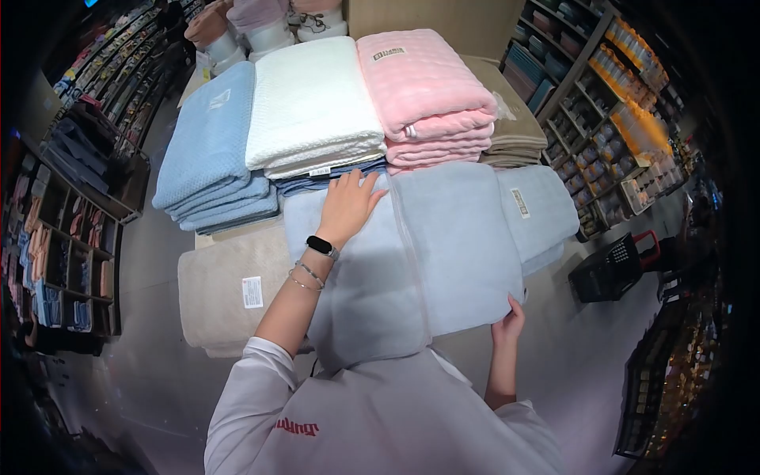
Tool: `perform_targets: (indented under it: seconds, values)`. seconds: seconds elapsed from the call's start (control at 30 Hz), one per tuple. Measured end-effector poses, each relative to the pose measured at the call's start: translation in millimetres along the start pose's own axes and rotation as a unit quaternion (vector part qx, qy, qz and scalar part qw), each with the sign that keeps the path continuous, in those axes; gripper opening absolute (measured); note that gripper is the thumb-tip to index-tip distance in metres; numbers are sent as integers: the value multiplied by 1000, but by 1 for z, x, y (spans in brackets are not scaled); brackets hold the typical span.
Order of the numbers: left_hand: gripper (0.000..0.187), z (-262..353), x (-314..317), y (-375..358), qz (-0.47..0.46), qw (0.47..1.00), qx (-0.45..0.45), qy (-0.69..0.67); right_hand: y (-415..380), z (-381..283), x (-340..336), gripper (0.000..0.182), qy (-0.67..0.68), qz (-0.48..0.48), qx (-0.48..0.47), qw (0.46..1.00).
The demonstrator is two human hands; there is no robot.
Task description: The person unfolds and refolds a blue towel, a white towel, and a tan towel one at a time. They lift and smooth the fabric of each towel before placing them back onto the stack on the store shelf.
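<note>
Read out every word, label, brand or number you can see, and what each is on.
No text reads reliably.
Red lettering on the shirt: too unclear.
Tag on the pink towel: too small.
White label on the beige towel: too small.
Tag on the right-hand pale towel: blurred.
Tag below the white towels: too small.

No full word or number can be read. The print is too small on the labels of the pink towel (431, 79) toward the table's (228, 235) far edge, the beige towel (214, 277) by its near left corner and the pale blue towel (546, 218) toward its right edge. Red lettering (297, 428) on the shirt (380, 419) is unclear.
</note>
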State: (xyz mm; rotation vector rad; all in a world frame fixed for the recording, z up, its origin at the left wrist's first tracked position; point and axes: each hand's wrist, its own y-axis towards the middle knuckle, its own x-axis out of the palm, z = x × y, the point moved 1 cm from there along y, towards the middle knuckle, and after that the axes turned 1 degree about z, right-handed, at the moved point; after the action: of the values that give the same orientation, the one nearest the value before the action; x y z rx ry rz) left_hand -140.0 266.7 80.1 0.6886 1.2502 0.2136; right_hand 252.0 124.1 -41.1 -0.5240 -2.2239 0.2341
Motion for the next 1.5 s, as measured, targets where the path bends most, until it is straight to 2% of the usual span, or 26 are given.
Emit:
perform_targets:
  seconds: [0.07,0.17,0.2,0.3,0.37,0.43,0.5,0.6,0.7,0.8,0.87,0.97,1.07,1.17,1.2,1.27,1.3,1.37,1.4,1.5]
  values:
    - [36,-4,8,1,39,999,14,11,-22,-20,30,49,27,-6,2,1000]
    - [35,-8,11,-2,19,1000,-2,2,-54,-41,87,51,-43,-9,-56,997]
    - [35,-8,10,-2,9,1000,-6,-2,-72,-45,123,40,-80,-9,-111,991]
    - [36,-7,7,-5,-18,1000,-10,-8,-115,-43,192,31,-203,-176,-176,947]
    - [35,-8,10,-4,-28,1000,-8,-6,-144,-28,219,32,-440,-281,-241,818]
    - [36,-27,42,-14,-2,963,-69,-261,-155,5,256,41,-432,-608,-193,637]
    - [36,-30,31,-26,-19,915,-86,-393,-172,46,271,41,-550,-684,-140,459]
    - [37,-32,15,-40,-31,872,-94,-480,-162,98,260,54,-659,-669,-10,345]
    - [37,-34,9,-49,-24,830,-106,-547,-155,103,248,76,-594,-667,2,450]
    - [38,-38,8,-44,-1,781,-124,-612,-150,99,245,87,-585,-679,-4,444]
    - [38,-42,6,-38,20,741,-136,-657,-148,98,244,85,-575,-681,-6,453]
    - [38,-53,-9,-28,60,642,-200,-738,-143,98,237,81,-558,-679,5,477]
    - [38,-70,-58,-44,75,502,-312,-803,-142,90,242,82,-557,-674,37,484]
    - [40,-64,-97,-75,59,542,-333,-770,-141,91,241,81,-557,-676,55,479]
    - [43,-59,-95,-79,72,655,-338,-672,-141,93,239,80,-555,-678,59,478]
    - [51,-40,-79,-81,89,833,-328,-436,-149,97,240,75,-564,-715,-16,413]
    - [53,-37,-74,-79,91,863,-325,-376,-153,99,240,73,-566,-731,-54,378]
    - [58,-37,-64,-71,94,910,-315,-252,-159,106,237,66,-540,-781,-68,306]
    - [54,-42,-54,-71,108,914,-308,-243,-161,110,235,62,-526,-803,-76,269]
    - [50,-55,-32,-76,127,927,-293,-197,-163,122,210,53,-475,-822,-183,254]
